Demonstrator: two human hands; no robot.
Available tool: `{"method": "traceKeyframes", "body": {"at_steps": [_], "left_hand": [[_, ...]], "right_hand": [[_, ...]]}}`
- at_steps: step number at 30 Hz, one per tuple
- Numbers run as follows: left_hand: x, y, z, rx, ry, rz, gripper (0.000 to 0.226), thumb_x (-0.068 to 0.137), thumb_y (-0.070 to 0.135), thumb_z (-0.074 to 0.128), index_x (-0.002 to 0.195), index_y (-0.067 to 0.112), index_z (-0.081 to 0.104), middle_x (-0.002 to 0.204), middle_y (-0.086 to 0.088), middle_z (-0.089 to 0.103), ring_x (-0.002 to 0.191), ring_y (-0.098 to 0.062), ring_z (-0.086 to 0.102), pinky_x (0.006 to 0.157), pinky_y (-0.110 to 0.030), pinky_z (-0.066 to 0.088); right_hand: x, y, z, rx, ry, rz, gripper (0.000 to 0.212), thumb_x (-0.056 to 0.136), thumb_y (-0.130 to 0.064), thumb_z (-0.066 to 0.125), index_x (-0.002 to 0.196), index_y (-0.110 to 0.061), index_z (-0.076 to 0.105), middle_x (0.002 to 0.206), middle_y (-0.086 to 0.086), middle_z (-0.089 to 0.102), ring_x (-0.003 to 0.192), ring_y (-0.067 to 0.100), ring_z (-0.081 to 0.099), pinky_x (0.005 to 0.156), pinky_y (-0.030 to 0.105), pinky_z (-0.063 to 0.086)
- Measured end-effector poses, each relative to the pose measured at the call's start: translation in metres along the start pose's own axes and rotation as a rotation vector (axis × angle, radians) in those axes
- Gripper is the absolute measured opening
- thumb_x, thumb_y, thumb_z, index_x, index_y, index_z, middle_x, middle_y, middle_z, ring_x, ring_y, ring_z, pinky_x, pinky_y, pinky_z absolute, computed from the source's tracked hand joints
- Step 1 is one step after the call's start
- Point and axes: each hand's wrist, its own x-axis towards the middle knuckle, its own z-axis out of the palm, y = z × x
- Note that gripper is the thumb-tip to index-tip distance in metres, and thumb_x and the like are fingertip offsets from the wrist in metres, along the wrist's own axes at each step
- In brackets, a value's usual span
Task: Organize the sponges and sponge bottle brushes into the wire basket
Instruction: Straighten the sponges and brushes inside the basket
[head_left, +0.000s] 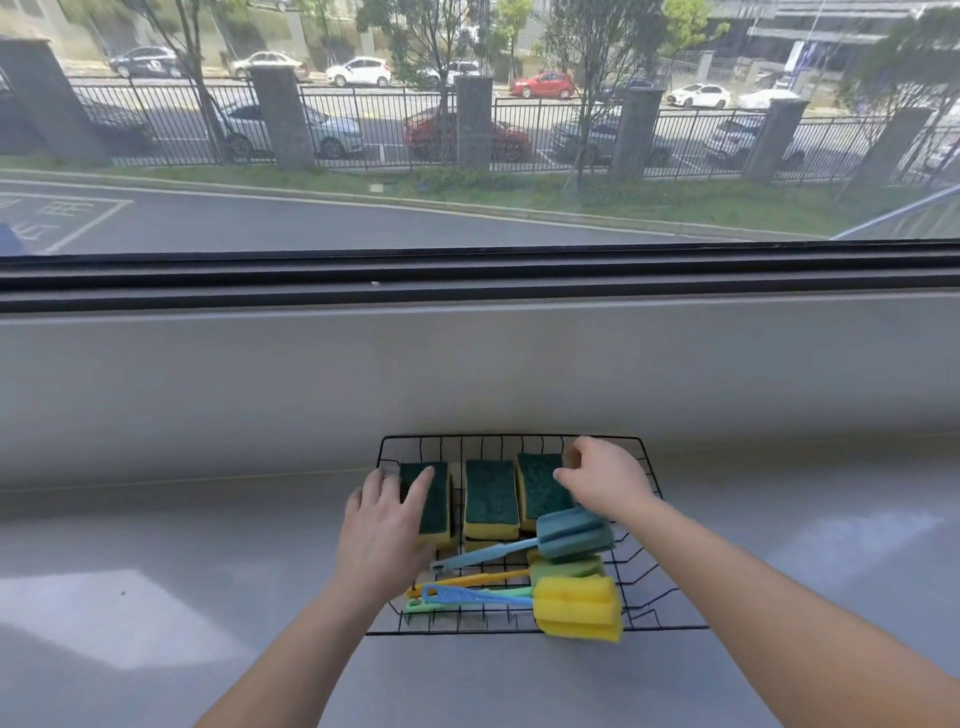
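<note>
From my remote feed I see only bare limbs: the left hand (382, 525) and the right hand (605, 480), each on an uncovered forearm. The left forearm (291, 649) and the right forearm (779, 597) are slim and smooth, with bare wrists. The fingers (415, 486) look slender; the nails are too blurred to make out.

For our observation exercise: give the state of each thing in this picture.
wire basket: on the counter
left sponge: in basket, left hand resting on it
middle sponge: in basket, untouched
right sponge: pinched by right hand
teal brush: lying across basket
yellow brush: head overhanging front rim
</note>
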Motion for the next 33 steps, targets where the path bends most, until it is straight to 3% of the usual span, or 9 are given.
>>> {"method": "traceKeyframes", "body": {"at_steps": [3, 6, 14, 19, 22, 25, 28, 31, 33], "left_hand": [[0.009, -0.003, 0.006, 0.025, 0.004, 0.019, 0.101, 0.078, 0.054, 0.068, 0.153, 0.031, 0.005, 0.146, -0.012, 0.040, 0.142, -0.034, 0.020, 0.110, -0.044, 0.030], [0.015, -0.008, 0.009, 0.049, 0.020, 0.035, 0.103, 0.075, 0.059, 0.067, 0.152, 0.033, 0.003, 0.144, -0.011, 0.038, 0.140, -0.034, 0.020, 0.109, -0.044, 0.031], [0.017, -0.009, 0.023, 0.039, -0.011, 0.018, 0.113, 0.068, 0.063, 0.072, 0.151, 0.034, 0.002, 0.150, -0.015, 0.031, 0.143, -0.035, 0.018, 0.108, -0.045, 0.034], [0.022, -0.009, 0.021, 0.056, -0.022, 0.017, 0.108, 0.061, 0.057, 0.077, 0.151, 0.023, 0.028, 0.132, -0.016, 0.050, 0.128, -0.037, 0.041, 0.090, -0.045, 0.045], [0.024, -0.008, 0.022, 0.094, 0.015, 0.049, 0.105, 0.058, 0.052, 0.082, 0.147, 0.019, 0.036, 0.122, -0.017, 0.058, 0.121, -0.038, 0.049, 0.085, -0.045, 0.049], [0.026, -0.006, 0.021, 0.111, 0.013, 0.048, 0.102, 0.063, 0.055, 0.078, 0.148, 0.020, 0.034, 0.124, -0.016, 0.056, 0.122, -0.036, 0.047, 0.090, -0.046, 0.046], [0.024, -0.005, 0.025, 0.098, -0.016, 0.014, 0.102, 0.068, 0.058, 0.075, 0.151, 0.021, 0.028, 0.135, -0.016, 0.050, 0.130, -0.036, 0.042, 0.095, -0.045, 0.043], [0.022, -0.006, 0.029, 0.041, -0.020, -0.006, 0.104, 0.067, 0.055, 0.077, 0.151, 0.022, 0.028, 0.139, -0.017, 0.047, 0.130, -0.036, 0.041, 0.094, -0.045, 0.046], [0.023, -0.008, 0.030, 0.012, -0.014, -0.009, 0.104, 0.067, 0.054, 0.078, 0.152, 0.023, 0.026, 0.140, -0.017, 0.045, 0.131, -0.036, 0.040, 0.095, -0.045, 0.046]], "right_hand": [[0.024, 0.005, 0.000, -0.019, -0.207, 0.110, 0.046, 0.086, -0.047, 0.068, 0.113, -0.010, 0.060, 0.103, 0.005, 0.066, 0.090, 0.024, 0.061, 0.077, 0.036, 0.053], [0.041, 0.014, 0.002, 0.121, -0.349, 0.188, 0.048, 0.080, -0.052, 0.074, 0.097, -0.010, 0.058, 0.088, 0.003, 0.064, 0.080, 0.022, 0.062, 0.072, 0.036, 0.054], [0.050, 0.031, 0.015, 0.373, -0.523, 0.238, 0.075, 0.066, -0.063, 0.081, 0.115, -0.011, 0.061, 0.110, 0.009, 0.068, 0.100, 0.028, 0.067, 0.093, 0.047, 0.056], [0.046, 0.031, 0.018, 0.553, -0.541, 0.178, 0.079, 0.074, -0.049, 0.083, 0.136, -0.016, 0.049, 0.113, 0.005, 0.066, 0.094, 0.021, 0.067, 0.070, 0.033, 0.057], [0.046, 0.031, 0.021, 0.595, -0.509, 0.126, 0.084, 0.075, -0.042, 0.084, 0.143, -0.013, 0.044, 0.108, 0.002, 0.067, 0.086, 0.017, 0.068, 0.067, 0.028, 0.057], [0.046, 0.031, 0.025, 0.579, -0.481, 0.090, 0.085, 0.076, -0.043, 0.083, 0.145, -0.011, 0.044, 0.107, 0.003, 0.065, 0.087, 0.015, 0.066, 0.067, 0.026, 0.055], [0.047, 0.027, 0.020, 0.463, -0.476, 0.075, 0.089, 0.078, -0.050, 0.079, 0.148, -0.013, 0.039, 0.127, 0.011, 0.061, 0.098, 0.020, 0.066, 0.080, 0.032, 0.058], [0.045, 0.012, 0.009, 0.099, -0.380, -0.022, 0.089, 0.078, -0.060, 0.072, 0.147, -0.015, 0.039, 0.135, 0.010, 0.058, 0.111, 0.024, 0.062, 0.087, 0.035, 0.055], [0.036, -0.002, 0.004, -0.135, -0.178, -0.159, 0.075, 0.079, -0.063, 0.067, 0.135, -0.017, 0.049, 0.125, 0.007, 0.061, 0.106, 0.024, 0.061, 0.082, 0.036, 0.054]]}}
